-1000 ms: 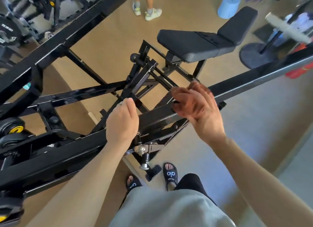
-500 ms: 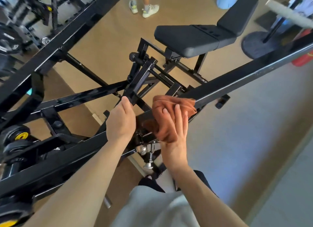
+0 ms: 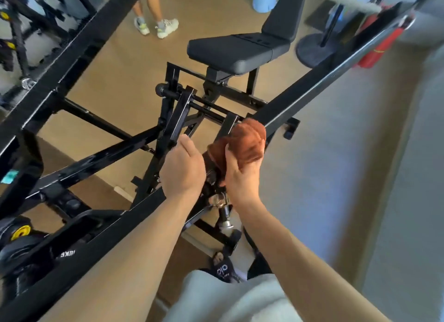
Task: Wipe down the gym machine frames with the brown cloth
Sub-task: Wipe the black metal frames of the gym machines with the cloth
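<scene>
now bunched fuzzy brown cloth (image 3: 247, 141), glossy square-tube frame (image 3: 312, 91)

Both forearms are bare to the lower edge of the frame, with no sleeves showing. A light grey fabric garment (image 3: 230, 300) fills the lower centre. Above it sits a black slide sandal with white lettering (image 3: 223, 268).

We can read "alo" in white on the black slide sandal (image 3: 222, 267) below our arms, while the white lettering on the black frame beam (image 3: 79, 252) stays illegible.
</scene>
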The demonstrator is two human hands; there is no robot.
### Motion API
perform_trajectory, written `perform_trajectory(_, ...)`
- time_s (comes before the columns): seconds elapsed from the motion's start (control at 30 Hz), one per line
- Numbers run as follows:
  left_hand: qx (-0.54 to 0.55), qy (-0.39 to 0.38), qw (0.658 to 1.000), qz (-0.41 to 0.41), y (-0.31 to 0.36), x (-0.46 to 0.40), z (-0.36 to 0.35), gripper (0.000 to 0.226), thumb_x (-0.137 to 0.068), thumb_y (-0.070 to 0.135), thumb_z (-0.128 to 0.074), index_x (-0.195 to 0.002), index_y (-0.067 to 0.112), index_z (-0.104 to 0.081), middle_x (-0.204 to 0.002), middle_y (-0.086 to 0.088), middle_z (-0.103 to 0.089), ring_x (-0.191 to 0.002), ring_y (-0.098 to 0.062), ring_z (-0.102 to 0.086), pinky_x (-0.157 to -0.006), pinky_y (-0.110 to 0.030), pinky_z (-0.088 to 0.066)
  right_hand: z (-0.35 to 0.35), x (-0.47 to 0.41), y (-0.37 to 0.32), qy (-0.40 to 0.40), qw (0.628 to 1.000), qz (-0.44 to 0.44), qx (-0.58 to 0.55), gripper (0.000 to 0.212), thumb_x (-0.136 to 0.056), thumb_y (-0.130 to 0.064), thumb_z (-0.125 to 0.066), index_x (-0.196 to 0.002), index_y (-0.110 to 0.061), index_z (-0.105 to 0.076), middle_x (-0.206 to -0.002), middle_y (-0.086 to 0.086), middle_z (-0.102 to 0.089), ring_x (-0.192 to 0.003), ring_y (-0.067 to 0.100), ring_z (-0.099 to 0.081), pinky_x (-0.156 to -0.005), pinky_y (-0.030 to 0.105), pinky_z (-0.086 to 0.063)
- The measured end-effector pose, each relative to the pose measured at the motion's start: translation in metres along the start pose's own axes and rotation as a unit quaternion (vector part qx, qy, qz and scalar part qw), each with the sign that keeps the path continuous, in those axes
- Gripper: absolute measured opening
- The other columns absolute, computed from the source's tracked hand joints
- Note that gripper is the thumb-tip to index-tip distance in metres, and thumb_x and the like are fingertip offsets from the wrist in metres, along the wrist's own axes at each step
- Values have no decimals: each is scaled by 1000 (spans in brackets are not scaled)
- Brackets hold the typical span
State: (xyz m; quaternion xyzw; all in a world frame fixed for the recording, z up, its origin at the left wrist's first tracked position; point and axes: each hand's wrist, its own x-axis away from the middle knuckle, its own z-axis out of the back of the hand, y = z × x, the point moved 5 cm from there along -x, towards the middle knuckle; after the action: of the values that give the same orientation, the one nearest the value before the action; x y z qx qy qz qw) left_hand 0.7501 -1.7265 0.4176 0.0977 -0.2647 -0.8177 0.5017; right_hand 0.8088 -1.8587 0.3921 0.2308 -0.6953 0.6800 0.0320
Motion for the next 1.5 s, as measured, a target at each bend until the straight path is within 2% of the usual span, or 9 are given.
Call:
perform_trajectory(0.13, -14, 26, 997, -69, 6, 2, 2, 43, -111, 38, -20, -82, 25, -48, -68, 11, -51, -58, 2, -46, -51, -16, -39, 27, -67, -36, 116, 993, 2, 34, 78, -102, -37, -59, -164, -23, -12, -166, -1, -22, -148, 21, -36, -115, 24, -25)
perform_trajectory(0.23, -29, 34, 993, -106, 11, 2, 1, 43, -111, 39, -21, -83, 25, -50, -75, 6, -58, -67, -9, -57, -57, -31, -57, 6, -45, -29, 102, 992, 27, 67, 69, -105, -31, -56, -163, -24, -19, -171, -5, 5, -147, 8, -22, -102, 4, -3)
perform_trajectory(0.37, -54, 5, 988, -147, 13, -1, -4, 43, -111, 37, -25, -94, 17, -59, -78, 4, -59, -78, -18, -62, -67, -38, -59, -27, 3, 6, 58, 997, 26, 47, 69, -101, -38, -60, -161, -30, -26, -166, -22, 10, -122, -15, -31, -79, -16, -14)
perform_trajectory(0.43, -99, -1, 979, -180, 14, -2, -8, 39, -111, 35, -28, -99, 17, -60, -84, 0, -65, -77, -19, -60, -66, -35, -57, -23, -4, 6, 49, 997, 31, 47, 74, -100, -42, -61, -162, -29, -22, -164, -27, 5, -114, -20, -34, -91, -12, -20)
perform_trajectory(0.63, -214, -27, 939, -267, 47, -12, -23, 52, -109, 40, -22, -101, 12, -65, -91, -7, -71, -84, -22, -67, -75, -38, -59, 37, -98, -29, 85, 990, 72, 87, 62, -103, -34, -59, -158, -27, -32, -169, -13, 2, -149, 20, -32, -113, 21, -28)
perform_trajectory(0.87, -151, -119, 959, -208, 152, -36, -89, 44, -108, 44, -19, -111, 16, -52, -97, -3, -61, -86, -18, -61, -70, -32, -54, 110, -203, -83, 122, 988, 30, 87, 58, -106, -30, -54, -159, -22, -31, -169, 0, -5, -148, 25, -34, -105, 14, -27)
perform_trajectory(1.07, -107, -129, 957, -239, 216, -42, -135, 34, -109, 31, -31, -112, 10, -59, -107, -9, -67, -95, -26, -66, -81, -41, -57, 100, -168, -56, 40, 999, 2, 30, 73, -98, -48, -63, -158, -19, -35, -164, -24, -3, -103, -23, -48, -81, -11, -31)
perform_trajectory(1.27, -104, -63, 976, -182, 215, -42, -137, 53, -107, 37, -22, -107, 7, -66, -86, -6, -68, -76, -15, -67, -60, -25, -56, 146, -239, -90, 49, 997, 35, 55, 63, -103, -30, -59, -158, -18, -32, -167, -10, -4, -131, 8, -48, -114, 19, -32)
perform_trajectory(1.5, -116, -17, 980, -158, 216, -40, -137, 57, -109, 40, -26, -90, 11, -71, -69, 7, -57, -53, 4, -47, -47, -9, -35, 184, -307, -125, 140, 988, 8, 61, 63, -103, -15, -58, -158, -24, -29, -169, 1, -5, -149, 23, -31, -88, -10, -19)
